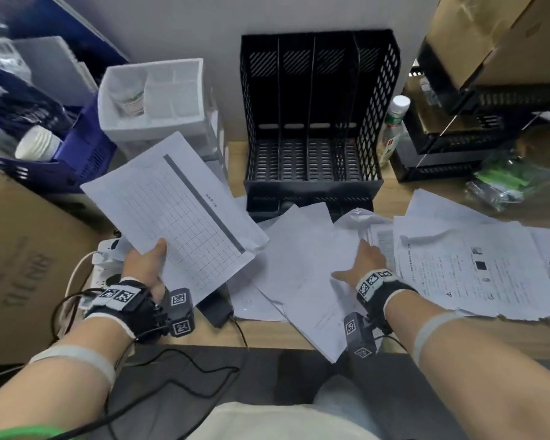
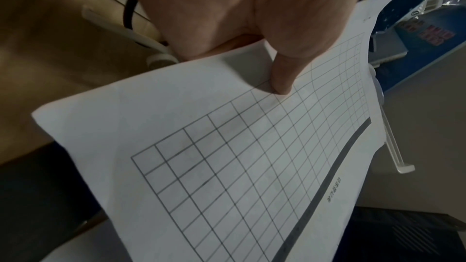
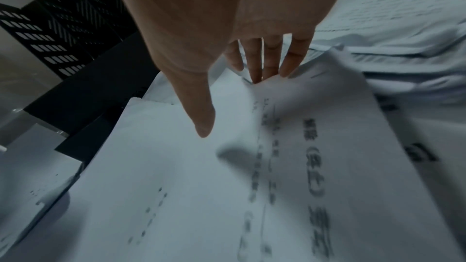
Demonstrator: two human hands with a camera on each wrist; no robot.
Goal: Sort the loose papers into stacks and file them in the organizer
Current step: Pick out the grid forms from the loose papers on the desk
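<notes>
My left hand pinches the grid sheet at its near corner, thumb on top, other fingers under. At least one more sheet lies behind it, edge showing past the top right. The sheets are held up off the bench, tilted toward 11 o'clock, far corner over the white tray.

My right hand is spread flat, fingers straight, tips at the far edge of a loose sheet where it buckles up; thumb out to the left, above the paper. Whether the tips press or slip under the edge, I cannot tell.

Loose papers sprawl at centre, one corner hanging over the near bench edge at 6 o'clock. A second heap at 3 o'clock, printed sheet on top, edges ragged and fanned.

Organizer at 12 o'clock, black mesh, slots open toward me, dividers upright, nothing visible in them. Paper edges touch its front lip.

Crowding: cardboard box at 9 o'clock, blue crate at 10, bottle just right of the organizer, black racks at 2. Open room lies straight ahead above the central papers, between both hands.
</notes>
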